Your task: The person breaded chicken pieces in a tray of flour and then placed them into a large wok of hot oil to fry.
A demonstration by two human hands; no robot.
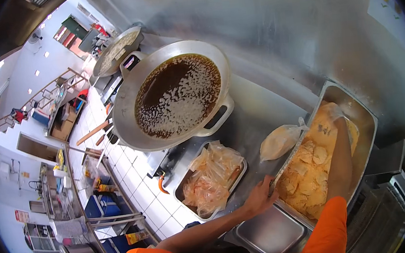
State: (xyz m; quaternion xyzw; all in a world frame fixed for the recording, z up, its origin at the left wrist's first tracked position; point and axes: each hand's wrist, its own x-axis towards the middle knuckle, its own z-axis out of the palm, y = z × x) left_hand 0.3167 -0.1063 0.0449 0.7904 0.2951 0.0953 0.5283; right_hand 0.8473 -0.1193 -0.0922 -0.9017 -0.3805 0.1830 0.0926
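My left hand (262, 198) grips the near left rim of a deep rectangular metal pan (369, 136). The pan holds orange-yellow breading flour (322, 140) and coated pieces (302, 175). At the pan's far end, my right hand (334, 113) reaches down by a clear plastic bag; its fingers are hidden, so whether it holds the bag is unclear. A knotted plastic bag of the same coloured powder (279, 141) lies on the metal counter left of the pan. Further left, a metal tray (246, 168) carries plastic bags with reddish contents (211, 180).
A large two-handled metal wok (124, 115) of dark, foaming oil (181, 92) sits on a burner beyond the tray. Another wok (118, 50) stands behind it. A wooden handle (93, 132) juts out at its left. An empty-looking metal tray (271, 229) lies close to my body.
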